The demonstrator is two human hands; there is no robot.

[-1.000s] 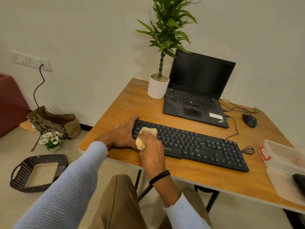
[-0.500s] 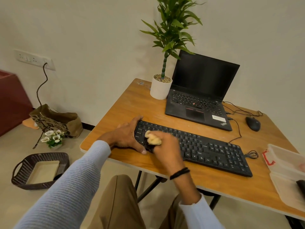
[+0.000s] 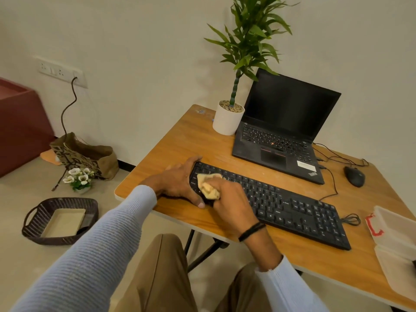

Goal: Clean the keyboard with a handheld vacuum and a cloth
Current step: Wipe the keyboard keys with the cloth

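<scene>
Laptop [image 3: 283, 122] logo: "ThinkPad" [image 3: 313, 174] is printed in pale slanted letters on the near right corner of the palm rest
Laptop label: a white label [image 3: 305, 164] is stuck just beside that logo; its print is too small to be read
Keyboard [image 3: 292, 210] keys: white legends are printed on the black keys; "Alt" can be made out in the bottom row, the others are too small or blurred
Table [image 3: 180, 143] sticker: a small sticker [image 3: 201, 111] is stuck at the far left corner; nothing on it can be read
Paper bag [image 3: 83, 156]: a dark pattern is printed on it; no words can be made out
</scene>
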